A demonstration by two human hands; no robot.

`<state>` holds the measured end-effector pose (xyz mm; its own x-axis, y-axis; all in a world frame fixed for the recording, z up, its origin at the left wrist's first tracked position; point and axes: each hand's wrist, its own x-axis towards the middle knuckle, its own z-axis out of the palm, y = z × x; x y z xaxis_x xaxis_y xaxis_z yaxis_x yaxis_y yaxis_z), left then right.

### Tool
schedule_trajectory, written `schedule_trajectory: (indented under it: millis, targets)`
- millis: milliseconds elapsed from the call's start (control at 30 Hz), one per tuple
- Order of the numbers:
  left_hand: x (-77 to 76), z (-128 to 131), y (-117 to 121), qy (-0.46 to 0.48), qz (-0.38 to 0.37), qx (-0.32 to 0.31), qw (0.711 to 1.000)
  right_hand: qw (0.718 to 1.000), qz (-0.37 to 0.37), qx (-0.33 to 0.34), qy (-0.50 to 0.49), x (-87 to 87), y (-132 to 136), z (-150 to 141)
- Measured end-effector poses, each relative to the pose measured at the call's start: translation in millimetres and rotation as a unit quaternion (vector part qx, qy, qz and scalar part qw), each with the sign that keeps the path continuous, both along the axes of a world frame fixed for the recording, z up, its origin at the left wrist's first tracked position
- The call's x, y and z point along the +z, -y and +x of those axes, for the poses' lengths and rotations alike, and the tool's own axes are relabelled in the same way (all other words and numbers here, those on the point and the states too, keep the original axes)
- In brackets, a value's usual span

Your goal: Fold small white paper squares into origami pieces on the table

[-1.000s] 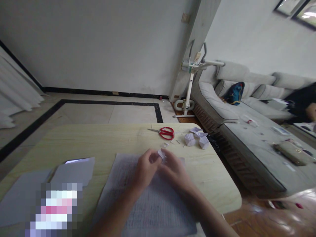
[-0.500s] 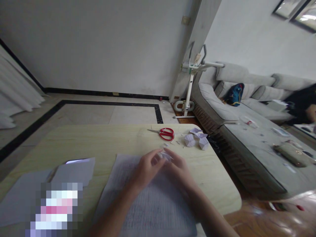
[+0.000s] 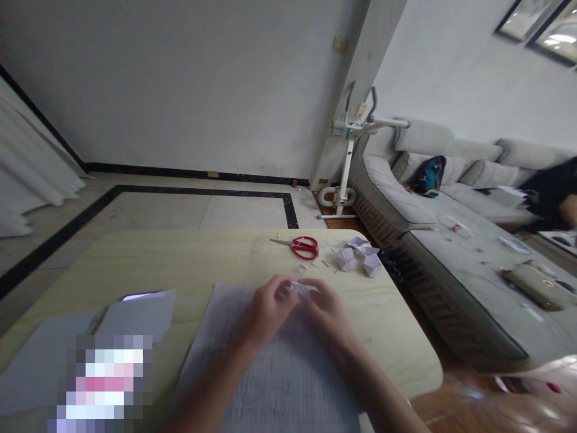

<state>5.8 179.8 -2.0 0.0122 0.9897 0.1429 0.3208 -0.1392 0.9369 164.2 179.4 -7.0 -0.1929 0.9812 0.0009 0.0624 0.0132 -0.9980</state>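
Observation:
Between my two hands is a small piece of folded white paper [image 3: 301,290], partly hidden by the fingers. My left hand [image 3: 274,304] pinches its left side, fingers curled. On the other side my right hand [image 3: 325,305] grips it with thumb and fingertips. Both hands are over a large lined sheet with writing [image 3: 279,373]. Beyond them lie red-handled scissors [image 3: 305,247], blades pointing left. Several folded paper shapes [image 3: 347,260] sit together to the right of the scissors, with small paper scraps [image 3: 315,263] scattered nearby.
White papers [image 3: 135,316] lie at the table's left, beside a pixelated patch. The pale wooden table [image 3: 180,258] has a rounded right corner. A grey sofa [image 3: 460,282] stands to the right, and a person's arm [image 3: 568,210] shows at the far right edge.
The fingers have shifted slightly around the folded paper, which stays between both hands. The whole view has moved a little; scissors and paper shapes lie as before.

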Motion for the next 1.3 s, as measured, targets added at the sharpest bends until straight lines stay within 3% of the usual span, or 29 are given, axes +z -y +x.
schedule_trajectory:
  millis: [400, 1000, 1300]
  targets:
    - [-3.6, 1.8, -0.3, 0.010, 0.014, -0.007, 1.000, 0.995, 0.041, -0.049, 0.075, 0.5, -2.1, -1.2]
    - [0.1, 4.5, 2.5, 0.062, -0.022, -0.036, 0.997, 0.996, 0.003, -0.069, 0.060, 6.6, -6.0, 2.1]
    - [-5.4, -0.6, -3.6, 0.114, -0.029, 0.015, 0.993, 0.989, 0.126, -0.043, 0.065, 3.9, -3.7, 8.4]
